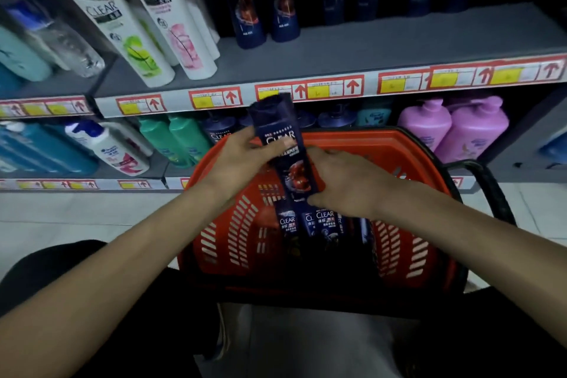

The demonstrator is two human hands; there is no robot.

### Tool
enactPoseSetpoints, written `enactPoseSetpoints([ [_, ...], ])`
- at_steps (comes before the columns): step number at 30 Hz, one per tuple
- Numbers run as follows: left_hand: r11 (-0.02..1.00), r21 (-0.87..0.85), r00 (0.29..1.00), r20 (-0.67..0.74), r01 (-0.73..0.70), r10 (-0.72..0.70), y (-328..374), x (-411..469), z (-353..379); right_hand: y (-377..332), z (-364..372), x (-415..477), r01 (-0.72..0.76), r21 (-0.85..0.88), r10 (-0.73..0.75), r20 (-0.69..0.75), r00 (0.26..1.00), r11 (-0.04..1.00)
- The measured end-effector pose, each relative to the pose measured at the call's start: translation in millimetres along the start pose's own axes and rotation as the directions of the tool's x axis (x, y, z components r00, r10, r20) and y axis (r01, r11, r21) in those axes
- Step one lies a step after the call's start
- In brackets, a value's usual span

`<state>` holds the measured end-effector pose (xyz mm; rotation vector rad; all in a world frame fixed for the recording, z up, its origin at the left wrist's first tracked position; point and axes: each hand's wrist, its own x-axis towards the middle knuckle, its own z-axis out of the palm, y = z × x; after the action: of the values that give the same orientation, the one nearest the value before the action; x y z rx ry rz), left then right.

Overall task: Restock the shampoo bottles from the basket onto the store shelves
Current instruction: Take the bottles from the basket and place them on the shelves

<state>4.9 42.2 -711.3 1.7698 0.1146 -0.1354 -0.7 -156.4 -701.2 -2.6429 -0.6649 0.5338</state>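
Note:
A dark blue Clear shampoo bottle (287,150) is held above the red basket (233,224), cap end pointing up toward the shelf edge. My left hand (242,159) grips its upper part from the left, thumb across the label. My right hand (346,181) holds its lower part from the right, fingers curled on the bottle's side. Several more dark blue Clear bottles (319,224) stand inside the basket below. Two matching dark bottles (267,0) stand on the upper shelf (368,46).
White Clear bottles (147,24) stand at the upper shelf's left. The lower shelf holds green bottles (175,138), a white pump bottle (113,150) and purple pump bottles (454,129). The basket's black handle (491,187) hangs to the right. Bare shelf surface lies right of the dark bottles.

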Motion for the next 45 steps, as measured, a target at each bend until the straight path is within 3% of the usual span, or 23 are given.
enactPoseSetpoints([
  [3,0.995,-0.082,0.993,-0.099,0.064,-0.072,4.8,6.7,13.4,3.3,2.5,8.6,-0.020,0.090,0.032,-0.127,0.991,0.996],
  [10,0.977,-0.166,0.969,-0.188,0.131,-0.162,11.9,15.2,20.4,7.5,12.6,32.9,-0.066,0.058,0.080,-0.289,0.954,0.996],
  [16,0.982,-0.158,0.967,-0.213,0.104,-0.137,14.4,18.0,23.1,12.4,11.8,45.8,-0.077,0.006,0.072,-0.412,0.908,0.997],
  [22,0.990,-0.118,0.979,-0.182,0.071,-0.092,22.2,14.2,17.9,14.3,-2.0,47.5,-0.056,0.264,0.166,-0.413,0.896,0.963],
  [24,0.988,-0.143,0.985,-0.157,0.055,-0.077,27.0,11.3,14.2,14.2,-12.7,44.2,-0.043,0.465,0.229,-0.352,0.908,0.884],
  [28,0.983,-0.185,0.991,-0.126,0.013,-0.037,34.6,8.7,12.3,4.8,-28.2,31.6,0.032,0.781,0.274,-0.257,0.927,0.624],
  [33,0.959,-0.282,0.992,-0.126,-0.013,-0.023,41.8,6.7,13.3,-3.5,-39.1,20.7,0.103,0.976,0.204,-0.142,0.969,0.192],
  [35,0.957,-0.289,0.993,-0.116,-0.023,-0.011,44.0,5.1,13.5,-8.1,-43.5,13.7,0.101,0.995,0.150,-0.098,0.984,-0.012],
  [37,0.960,-0.277,0.994,-0.109,-0.045,0.015,45.3,3.7,13.1,-10.1,-45.3,8.4,0.102,0.985,0.115,-0.086,0.990,-0.138],
  [40,0.970,-0.228,0.993,-0.101,-0.085,0.063,47.3,0.4,11.5,-7.5,-47.5,4.3,0.110,0.974,0.137,-0.083,0.987,-0.200],
  [45,0.982,-0.126,0.989,-0.063,-0.141,0.134,55.1,-6.3,15.9,-6.1,-53.7,2.1,0.144,0.987,0.289,-0.116,0.950,-0.076],
])
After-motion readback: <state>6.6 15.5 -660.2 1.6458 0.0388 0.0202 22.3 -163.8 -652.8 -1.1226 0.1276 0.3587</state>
